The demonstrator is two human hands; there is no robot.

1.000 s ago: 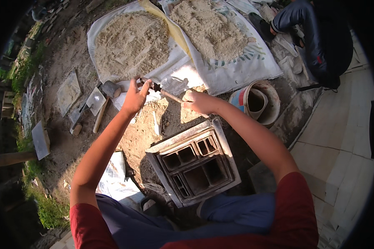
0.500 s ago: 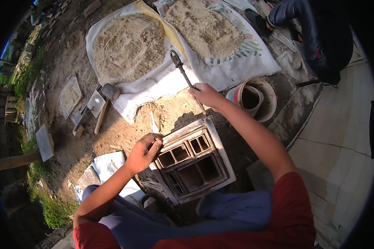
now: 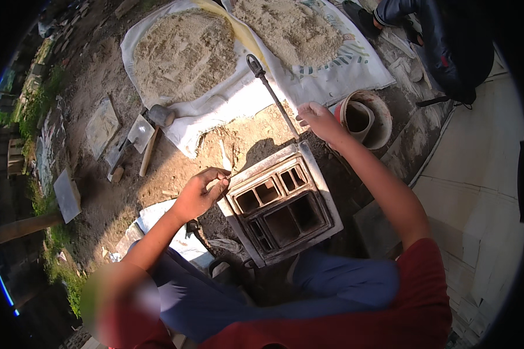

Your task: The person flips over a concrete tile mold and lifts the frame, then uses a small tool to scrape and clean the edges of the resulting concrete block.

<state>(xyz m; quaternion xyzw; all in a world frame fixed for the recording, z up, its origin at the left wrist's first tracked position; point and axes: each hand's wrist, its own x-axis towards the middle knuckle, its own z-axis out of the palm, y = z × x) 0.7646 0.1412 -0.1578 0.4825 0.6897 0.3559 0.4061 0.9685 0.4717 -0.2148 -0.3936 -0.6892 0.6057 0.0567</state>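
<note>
Fingers (image 3: 216, 173) of the person's left hand (image 3: 199, 196) are bent, thumb and forefinger close together at the far left corner of a weathered grey-brown, box-like frame with rectangular openings (image 3: 279, 203); whether they pinch its edge cannot be told. That frame sits on the sunlit, sandy brown ground (image 3: 262, 128) before the person's knees, slightly turned. Just beside a slim dark metal rod with a looped top (image 3: 276, 102), the right hand (image 3: 321, 121) hangs with its fingers loosely curled, let go and apart from it. The rod leans at a slant, its lower end at the frame's far right corner. Beyond lie two heaps of pale sand on white sheeting (image 3: 244, 96). A round, dirt-streaked bucket (image 3: 383, 119) stands near the right hand.
</note>
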